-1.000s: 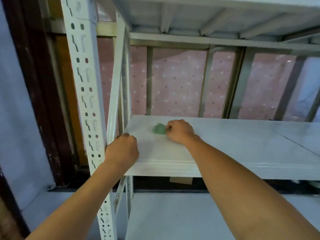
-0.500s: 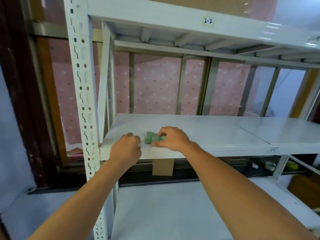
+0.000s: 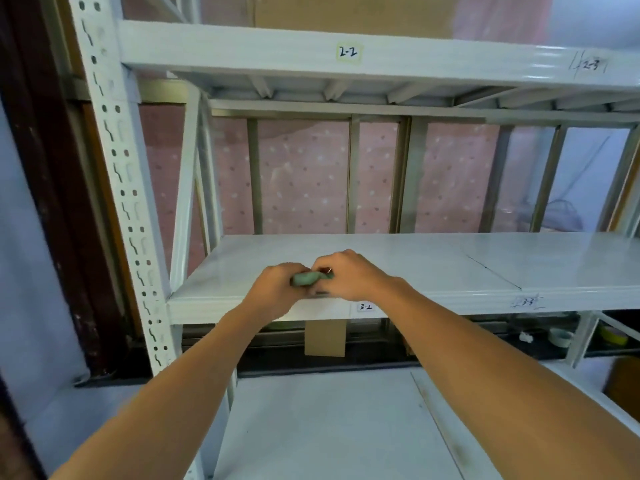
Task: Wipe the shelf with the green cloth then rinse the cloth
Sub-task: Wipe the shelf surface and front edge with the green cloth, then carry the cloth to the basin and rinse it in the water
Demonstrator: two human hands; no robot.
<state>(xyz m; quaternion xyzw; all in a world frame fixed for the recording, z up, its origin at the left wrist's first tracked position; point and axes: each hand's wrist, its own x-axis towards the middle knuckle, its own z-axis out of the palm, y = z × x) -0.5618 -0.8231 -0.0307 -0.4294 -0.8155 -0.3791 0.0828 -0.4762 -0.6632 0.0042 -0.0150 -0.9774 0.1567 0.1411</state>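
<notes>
Both hands, left (image 3: 277, 289) and right (image 3: 349, 275), closed together on the bunched cloth (image 3: 306, 278) just over the front edge of the shelf (image 3: 415, 261); wiping probably finishing or done, rinsing yet to begin, no water in view.

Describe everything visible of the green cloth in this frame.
The green cloth is a small, pale green, soft-looking wad, bunched up rather than spread flat. It sits at the front edge of the white shelf, gripped between both hands: the left hand and the right hand. Only a strip shows between them.
</notes>
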